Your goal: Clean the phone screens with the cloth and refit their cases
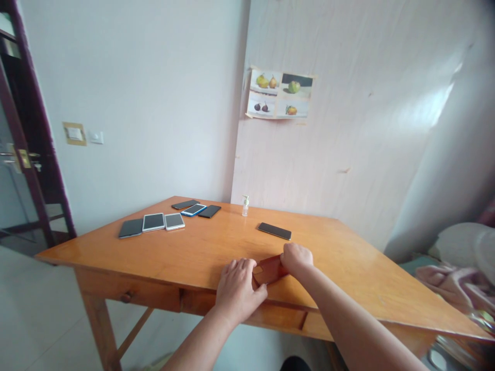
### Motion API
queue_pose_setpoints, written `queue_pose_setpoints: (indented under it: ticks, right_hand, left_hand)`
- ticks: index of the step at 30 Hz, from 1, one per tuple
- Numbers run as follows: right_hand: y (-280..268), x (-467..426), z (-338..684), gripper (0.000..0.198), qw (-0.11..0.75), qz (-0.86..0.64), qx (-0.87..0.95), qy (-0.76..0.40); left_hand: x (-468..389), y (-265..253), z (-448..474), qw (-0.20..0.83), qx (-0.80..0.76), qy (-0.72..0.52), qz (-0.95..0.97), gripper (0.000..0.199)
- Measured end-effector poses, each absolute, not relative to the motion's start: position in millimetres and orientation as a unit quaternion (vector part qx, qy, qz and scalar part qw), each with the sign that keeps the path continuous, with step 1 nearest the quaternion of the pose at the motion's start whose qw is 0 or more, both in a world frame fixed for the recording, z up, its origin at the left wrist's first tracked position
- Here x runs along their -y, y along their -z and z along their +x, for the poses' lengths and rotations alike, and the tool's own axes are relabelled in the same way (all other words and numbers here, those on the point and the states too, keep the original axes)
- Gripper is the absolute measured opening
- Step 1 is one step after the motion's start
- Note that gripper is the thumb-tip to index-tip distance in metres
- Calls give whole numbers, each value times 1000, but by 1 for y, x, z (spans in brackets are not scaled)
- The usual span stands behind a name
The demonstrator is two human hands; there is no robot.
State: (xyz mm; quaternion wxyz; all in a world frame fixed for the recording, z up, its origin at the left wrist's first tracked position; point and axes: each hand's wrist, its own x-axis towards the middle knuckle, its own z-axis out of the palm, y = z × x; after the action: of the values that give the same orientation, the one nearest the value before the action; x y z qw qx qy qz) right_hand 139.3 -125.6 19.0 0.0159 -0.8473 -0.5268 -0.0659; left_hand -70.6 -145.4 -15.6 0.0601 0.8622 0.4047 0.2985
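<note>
A reddish-brown phone case [270,270], with what looks like a camera cutout at its left end, is held tilted near the table's front edge. My left hand [238,288] grips its left end between thumb and fingers. At the other end, my right hand [297,258] is closed around the right edge, with its fingertips partly hidden. A dark phone [274,231] lies flat on the table just beyond my hands, touching neither of them.
The wooden table [209,252] has a drawer [154,299] at its front. A small pump bottle [245,206] stands toward the back. At the left lie several devices, including a white tablet [153,222] and a blue-edged phone [194,209]. Cloth [452,283] is heaped at the right.
</note>
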Motion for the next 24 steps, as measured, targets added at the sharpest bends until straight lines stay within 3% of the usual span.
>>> queue_pose_setpoints:
  ticks: [24]
  right_hand:
    - [-15,149,76,21,108,-721,684,-22]
  left_hand:
    - [143,23,-67,53,-420,-308,852,30]
